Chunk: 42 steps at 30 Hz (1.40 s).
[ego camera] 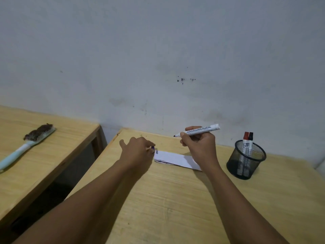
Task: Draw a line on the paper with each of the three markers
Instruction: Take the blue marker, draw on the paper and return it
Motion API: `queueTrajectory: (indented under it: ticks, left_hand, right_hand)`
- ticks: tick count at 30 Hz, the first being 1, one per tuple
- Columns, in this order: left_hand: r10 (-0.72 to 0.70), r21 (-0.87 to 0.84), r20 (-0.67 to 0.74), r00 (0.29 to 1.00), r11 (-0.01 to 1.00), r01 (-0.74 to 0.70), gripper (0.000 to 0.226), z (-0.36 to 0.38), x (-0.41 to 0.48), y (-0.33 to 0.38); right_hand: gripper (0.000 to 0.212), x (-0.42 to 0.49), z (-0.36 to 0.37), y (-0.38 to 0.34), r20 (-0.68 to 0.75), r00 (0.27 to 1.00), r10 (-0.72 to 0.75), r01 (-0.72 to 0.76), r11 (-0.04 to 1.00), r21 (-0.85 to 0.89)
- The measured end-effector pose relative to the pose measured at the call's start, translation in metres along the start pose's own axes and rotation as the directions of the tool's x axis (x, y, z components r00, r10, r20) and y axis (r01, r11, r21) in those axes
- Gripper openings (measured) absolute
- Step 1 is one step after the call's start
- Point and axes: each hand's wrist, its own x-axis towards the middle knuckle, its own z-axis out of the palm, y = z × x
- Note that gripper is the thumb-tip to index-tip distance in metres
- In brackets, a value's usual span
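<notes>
A white strip of paper [173,159] lies on the wooden table [175,199], with short dark marks near its left end. My right hand [198,143] holds an uncapped white marker [200,130] above the paper, its tip pointing left. My left hand [136,150] rests at the paper's left end and pinches a small purple cap [152,148]. Two more markers [247,143], one with a red cap and one with a black cap, stand in a black mesh cup [246,160] to the right.
A second wooden table [44,155] stands to the left across a dark gap, with a light blue brush [26,147] lying on it. A grey wall runs right behind both tables.
</notes>
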Motion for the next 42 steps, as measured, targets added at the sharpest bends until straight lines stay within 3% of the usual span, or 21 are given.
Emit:
queueTrajectory:
  ticks: [4, 7, 8, 11, 15, 20, 30, 34, 39, 40, 42]
  left_hand:
    - [-0.033, 0.004, -0.046, 0.998, 0.999, 0.033, 0.015, -0.009, 0.000, 0.002]
    - [-0.122, -0.214, -0.098, 0.988, 0.972, 0.099, 0.012, -0.025, -0.004, 0.006]
    - [-0.150, -0.377, -0.097, 0.984, 0.920, 0.103, 0.010, -0.034, -0.009, 0.013]
    - [-0.140, -0.793, 0.001, 0.990, 0.603, 0.086, 0.017, -0.067, -0.030, 0.053]
    - [-0.046, -0.907, 0.104, 0.994, 0.405, 0.114, 0.017, -0.100, -0.057, 0.106]
    - [0.080, -0.948, 0.134, 0.988, 0.302, 0.104, 0.020, -0.126, -0.088, 0.156]
    - [0.202, -0.949, 0.013, 0.979, 0.312, -0.052, 0.017, -0.155, -0.145, 0.220]
    - [0.262, -0.940, -0.138, 0.955, 0.270, -0.210, 0.011, -0.156, -0.156, 0.234]
    - [0.310, -0.876, -0.288, 0.906, 0.296, -0.380, 0.009, -0.150, -0.157, 0.244]
    - [0.312, -0.853, -0.318, 0.895, 0.318, -0.414, 0.010, -0.150, -0.156, 0.246]
    - [0.316, -0.791, -0.380, 0.869, 0.376, -0.483, 0.014, -0.153, -0.152, 0.251]
  right_hand:
    - [0.010, -0.008, -0.014, -0.011, -0.017, 1.000, 0.007, -0.007, 1.000, 0.007]
    - [0.009, -0.017, -0.027, -0.027, -0.028, 1.000, -0.010, 0.011, 1.000, 0.017]
    - [0.007, -0.020, -0.031, -0.033, -0.031, 0.999, -0.016, 0.017, 0.999, 0.034]
    - [0.006, -0.032, -0.040, -0.058, -0.049, 0.998, -0.035, 0.039, 0.996, 0.077]
    - [0.008, -0.048, -0.050, -0.095, -0.095, 0.991, -0.091, 0.103, 0.985, 0.141]
    - [0.013, -0.069, -0.077, -0.142, -0.162, 0.974, -0.160, 0.187, 0.968, 0.167]
    - [0.008, -0.113, -0.126, -0.199, -0.072, 0.975, -0.209, 0.211, 0.977, 0.027]
    - [0.014, -0.121, -0.135, -0.209, -0.081, 0.985, -0.156, 0.161, 0.985, 0.063]
    - [0.019, -0.128, -0.139, -0.209, -0.090, 0.996, -0.028, 0.048, 0.975, 0.218]
    - [0.025, -0.128, -0.138, -0.208, -0.155, 0.988, -0.002, 0.040, 0.970, 0.241]
    - [0.073, -0.122, -0.136, -0.200, -0.337, 0.940, 0.056, 0.022, 0.974, 0.225]
